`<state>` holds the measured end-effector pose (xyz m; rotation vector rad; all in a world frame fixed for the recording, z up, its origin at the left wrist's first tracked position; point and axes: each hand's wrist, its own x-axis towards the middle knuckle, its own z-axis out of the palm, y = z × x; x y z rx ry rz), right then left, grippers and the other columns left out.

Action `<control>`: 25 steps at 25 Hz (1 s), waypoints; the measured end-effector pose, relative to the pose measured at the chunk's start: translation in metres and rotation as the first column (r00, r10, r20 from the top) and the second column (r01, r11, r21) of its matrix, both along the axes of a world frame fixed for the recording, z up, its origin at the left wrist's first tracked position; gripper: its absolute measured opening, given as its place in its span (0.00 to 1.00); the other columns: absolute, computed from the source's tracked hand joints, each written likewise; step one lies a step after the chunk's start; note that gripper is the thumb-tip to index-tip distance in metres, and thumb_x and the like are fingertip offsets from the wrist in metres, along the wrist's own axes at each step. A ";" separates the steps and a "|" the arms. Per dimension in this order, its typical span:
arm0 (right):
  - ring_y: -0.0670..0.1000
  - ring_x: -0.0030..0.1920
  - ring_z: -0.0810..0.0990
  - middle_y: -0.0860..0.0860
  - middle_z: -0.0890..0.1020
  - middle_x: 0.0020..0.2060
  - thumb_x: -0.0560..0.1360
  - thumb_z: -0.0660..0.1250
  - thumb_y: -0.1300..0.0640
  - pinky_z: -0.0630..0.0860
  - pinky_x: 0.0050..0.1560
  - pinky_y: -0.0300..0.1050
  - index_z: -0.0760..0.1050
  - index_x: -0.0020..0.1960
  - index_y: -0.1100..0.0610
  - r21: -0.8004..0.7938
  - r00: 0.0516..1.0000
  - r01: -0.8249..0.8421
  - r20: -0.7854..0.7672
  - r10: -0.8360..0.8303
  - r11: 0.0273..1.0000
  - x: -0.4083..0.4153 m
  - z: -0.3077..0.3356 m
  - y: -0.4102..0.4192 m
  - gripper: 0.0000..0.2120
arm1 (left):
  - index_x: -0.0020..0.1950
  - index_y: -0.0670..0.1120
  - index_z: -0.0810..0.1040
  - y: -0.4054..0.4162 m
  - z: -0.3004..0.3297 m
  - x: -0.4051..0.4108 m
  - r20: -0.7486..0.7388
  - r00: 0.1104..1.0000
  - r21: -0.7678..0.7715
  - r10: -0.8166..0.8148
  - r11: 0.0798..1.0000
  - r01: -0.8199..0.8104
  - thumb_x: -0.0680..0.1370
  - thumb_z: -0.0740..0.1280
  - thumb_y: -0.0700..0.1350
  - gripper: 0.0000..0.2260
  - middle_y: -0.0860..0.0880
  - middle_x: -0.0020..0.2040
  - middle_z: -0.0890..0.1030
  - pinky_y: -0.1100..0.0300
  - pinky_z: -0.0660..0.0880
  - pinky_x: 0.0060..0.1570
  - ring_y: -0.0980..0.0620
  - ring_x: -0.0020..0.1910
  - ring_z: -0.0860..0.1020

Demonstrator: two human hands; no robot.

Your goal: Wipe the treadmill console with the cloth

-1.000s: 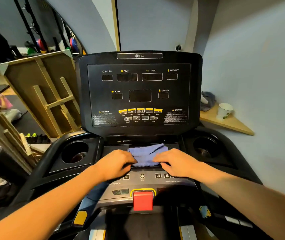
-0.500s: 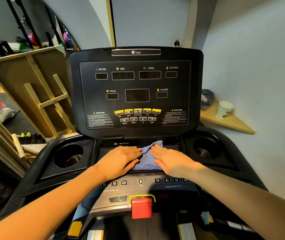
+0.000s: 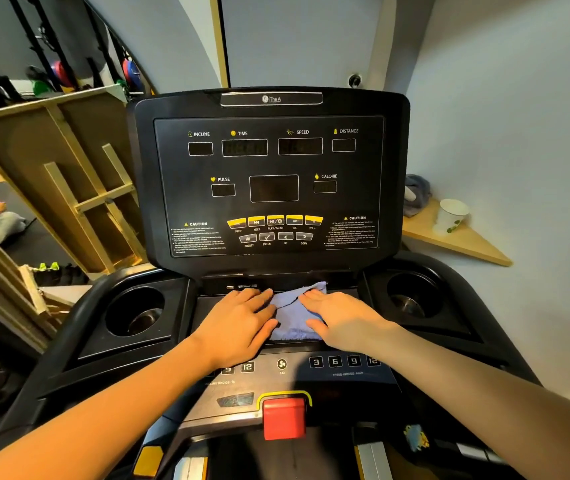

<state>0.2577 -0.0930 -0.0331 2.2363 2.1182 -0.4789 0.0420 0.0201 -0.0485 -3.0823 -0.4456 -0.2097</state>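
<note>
A black treadmill console point(image 3: 269, 181) with dark displays and yellow buttons rises in front of me. On the flat tray below it lies a blue cloth point(image 3: 294, 317), folded and rumpled. My left hand point(image 3: 242, 320) presses flat on the cloth's left side, fingers spread. On the cloth's right side rests my right hand point(image 3: 339, 320), also flat. Only the strip of cloth between the two hands shows.
Round cup holders sit at the left point(image 3: 136, 311) and right point(image 3: 413, 296) of the tray. A red stop button point(image 3: 283, 417) is near me. A wooden frame point(image 3: 69, 174) leans at the left. A corner shelf point(image 3: 456, 237) holds a paper cup point(image 3: 450, 214).
Both hands slid forward over the cloth and closer together, going from gripping its near edge to lying flat on it. The cloth now looks narrower between them.
</note>
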 end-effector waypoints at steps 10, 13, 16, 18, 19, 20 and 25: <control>0.57 0.65 0.76 0.55 0.76 0.69 0.81 0.61 0.53 0.75 0.63 0.51 0.64 0.76 0.53 0.108 0.999 0.004 -0.033 -0.001 0.994 0.005 0.004 0.003 0.24 | 0.66 0.41 0.76 -0.004 -0.006 0.002 0.019 0.998 -0.190 0.068 0.980 -0.063 0.83 0.51 0.55 0.24 0.41 0.66 0.77 0.50 0.72 0.67 0.43 0.65 0.75; 0.56 0.62 0.78 0.55 0.78 0.66 0.81 0.61 0.52 0.76 0.61 0.52 0.69 0.73 0.53 0.067 0.999 -0.015 -0.045 0.018 0.998 0.008 0.003 0.002 0.21 | 0.71 0.41 0.71 -0.002 -0.010 0.003 -0.005 0.995 -0.232 0.097 0.968 -0.095 0.82 0.54 0.55 0.25 0.41 0.71 0.74 0.53 0.65 0.72 0.44 0.71 0.70; 0.56 0.66 0.76 0.54 0.76 0.70 0.81 0.60 0.51 0.74 0.65 0.53 0.69 0.73 0.52 0.028 0.999 0.000 -0.039 0.001 1.000 0.009 0.001 0.002 0.21 | 0.72 0.43 0.71 0.000 -0.011 0.006 -0.072 0.994 -0.251 0.076 0.964 -0.092 0.81 0.53 0.57 0.26 0.43 0.72 0.73 0.52 0.64 0.73 0.46 0.72 0.68; 0.56 0.69 0.73 0.54 0.73 0.73 0.82 0.59 0.51 0.71 0.69 0.52 0.68 0.74 0.53 0.027 0.999 -0.011 -0.030 0.012 1.000 0.007 0.001 0.001 0.21 | 0.71 0.44 0.71 0.001 -0.006 0.007 -0.078 0.994 -0.250 0.078 0.964 -0.095 0.81 0.53 0.57 0.26 0.44 0.71 0.74 0.53 0.65 0.71 0.47 0.70 0.70; 0.56 0.70 0.73 0.54 0.72 0.73 0.82 0.59 0.51 0.71 0.69 0.52 0.68 0.74 0.53 0.041 0.999 -0.013 -0.038 0.015 0.999 0.006 0.002 0.000 0.21 | 0.71 0.44 0.72 0.000 -0.003 0.008 -0.077 0.994 -0.247 0.080 0.964 -0.097 0.80 0.53 0.57 0.26 0.45 0.70 0.74 0.54 0.66 0.70 0.47 0.69 0.70; 0.56 0.69 0.73 0.54 0.73 0.72 0.82 0.59 0.51 0.71 0.68 0.53 0.69 0.73 0.53 0.039 0.999 -0.015 -0.047 0.017 0.999 0.006 0.003 -0.001 0.21 | 0.70 0.43 0.72 0.000 -0.002 0.009 -0.090 0.993 -0.252 0.079 0.963 -0.099 0.80 0.53 0.57 0.26 0.45 0.69 0.75 0.54 0.68 0.69 0.47 0.68 0.71; 0.54 0.56 0.81 0.53 0.83 0.58 0.80 0.62 0.51 0.79 0.55 0.52 0.76 0.65 0.53 0.112 0.994 -0.026 -0.099 0.037 0.993 0.011 0.009 -0.001 0.16 | 0.64 0.46 0.76 0.001 0.011 0.014 -0.043 0.993 -0.318 0.113 0.940 -0.121 0.80 0.53 0.57 0.23 0.46 0.59 0.80 0.54 0.73 0.59 0.49 0.57 0.76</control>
